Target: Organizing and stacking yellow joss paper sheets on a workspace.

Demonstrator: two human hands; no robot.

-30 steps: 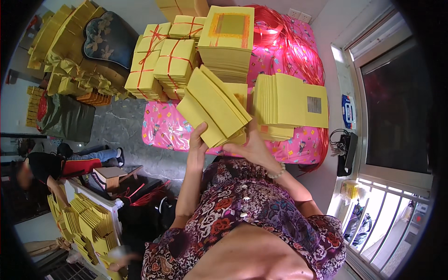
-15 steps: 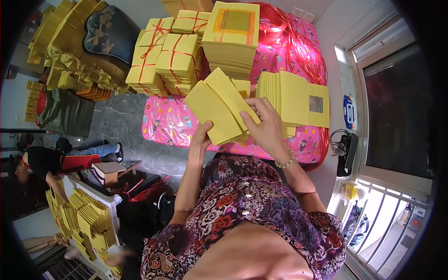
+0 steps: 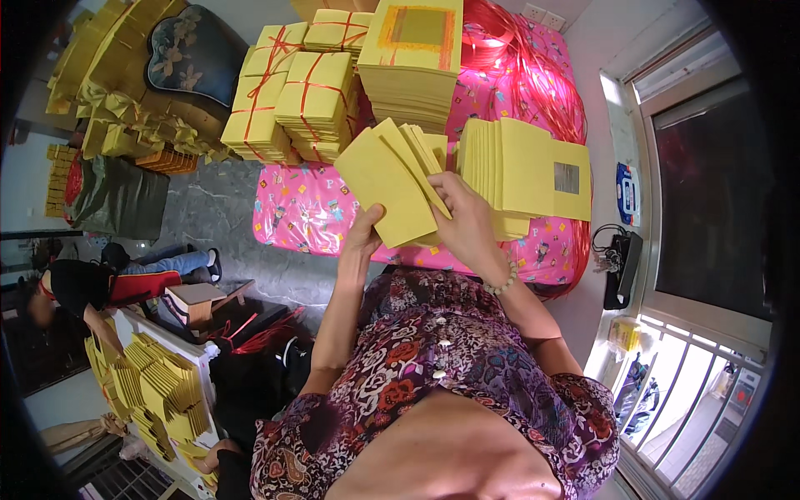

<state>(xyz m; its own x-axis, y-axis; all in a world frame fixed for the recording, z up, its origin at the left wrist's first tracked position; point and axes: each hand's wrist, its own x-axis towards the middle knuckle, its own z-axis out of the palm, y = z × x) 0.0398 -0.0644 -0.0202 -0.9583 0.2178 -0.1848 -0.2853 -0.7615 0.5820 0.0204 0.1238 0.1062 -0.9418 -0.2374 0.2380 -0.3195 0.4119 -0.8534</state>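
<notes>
A fanned bundle of yellow paper sheets (image 3: 387, 187) is held over the near edge of a table with a pink patterned cover (image 3: 304, 204). My left hand (image 3: 363, 231) grips the bundle's lower left corner, thumb on top. On the right side my right hand (image 3: 465, 212) has its fingers closed on the sheets' edges, where several are spread apart. Just right of it lies a row of folded yellow paper (image 3: 479, 162), with a yellow sheet bearing a silver square (image 3: 567, 177) at its right end.
Yellow stacks tied with red ribbon (image 3: 312, 100) stand behind, beside a tall untied stack (image 3: 410, 79). Loose red ribbon (image 3: 533, 75) covers the far right. At left, a person (image 3: 79, 287) works by a white table (image 3: 204, 379) with yellow paper. A barred window (image 3: 679, 383) is at right.
The sheets in my hands have fanned differently, with more edges showing near my right fingers. My right hand has shifted slightly left along them. At lower left, another person's hand has moved.
</notes>
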